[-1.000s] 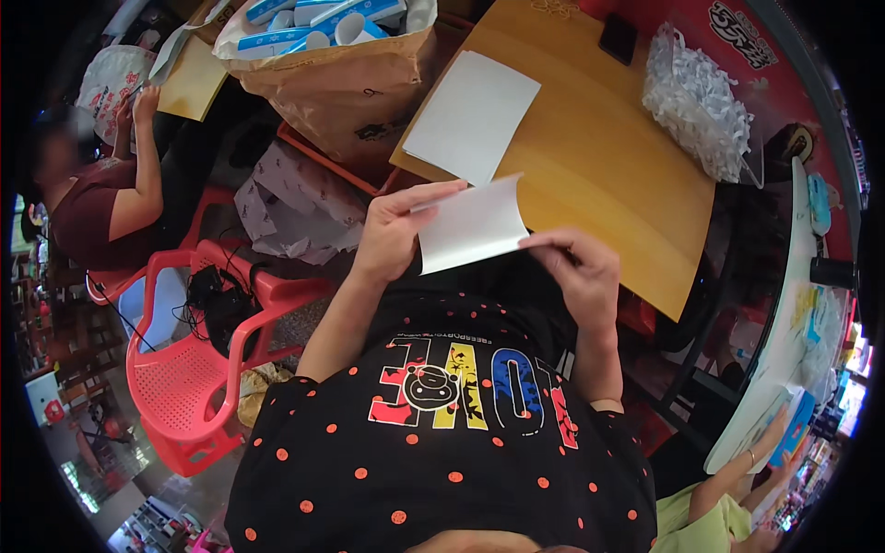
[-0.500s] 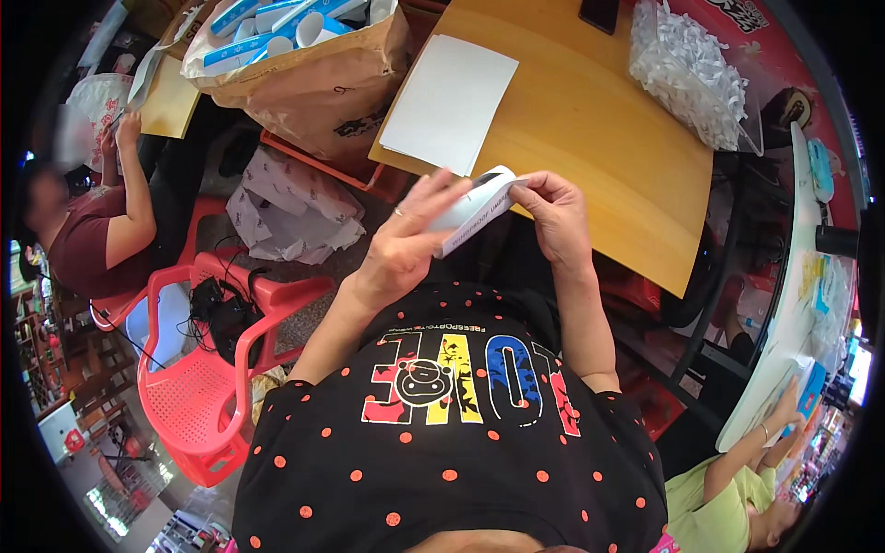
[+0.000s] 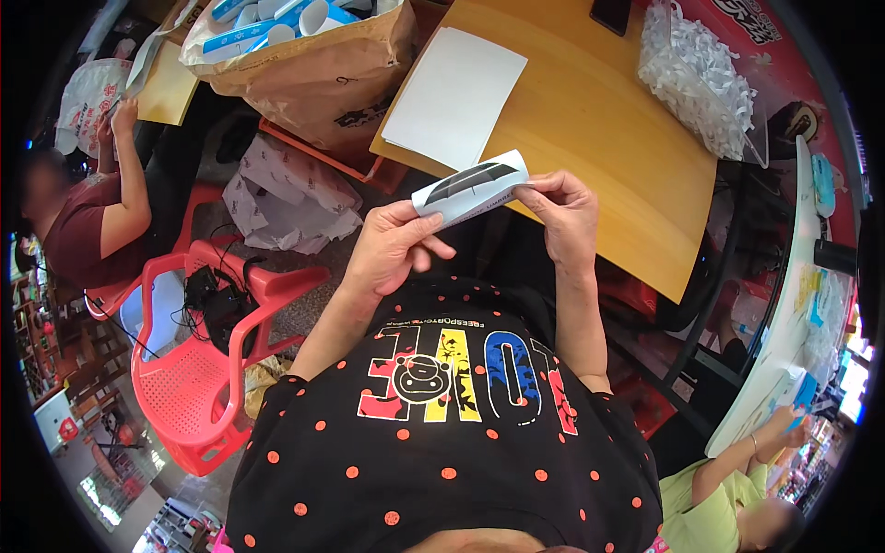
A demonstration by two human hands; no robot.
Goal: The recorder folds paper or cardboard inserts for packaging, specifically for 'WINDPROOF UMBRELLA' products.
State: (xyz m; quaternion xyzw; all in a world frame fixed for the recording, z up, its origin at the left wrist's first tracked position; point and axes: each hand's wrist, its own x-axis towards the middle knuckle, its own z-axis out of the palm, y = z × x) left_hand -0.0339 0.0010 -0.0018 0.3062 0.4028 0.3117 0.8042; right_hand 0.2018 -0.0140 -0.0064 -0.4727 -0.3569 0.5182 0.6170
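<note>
Left hand (image 3: 385, 247) and right hand (image 3: 565, 214) mid-frame, each grip pinched shut on curled white printed paper (image 3: 472, 188), near edge of yellow wooden table (image 3: 590, 138), open toward the right, paper's underside hidden

Through my remote feed I see a black short-sleeved T-shirt (image 3: 442, 444) scattered with orange-red dots (image 3: 449, 474). I make out big block letters (image 3: 463, 378) in red, yellow and blue, plus a white-outlined cartoon face (image 3: 422, 380). Below the sleeves (image 3: 601, 411), the left hand (image 3: 385, 249) and right hand (image 3: 566, 216) are bare.
</note>
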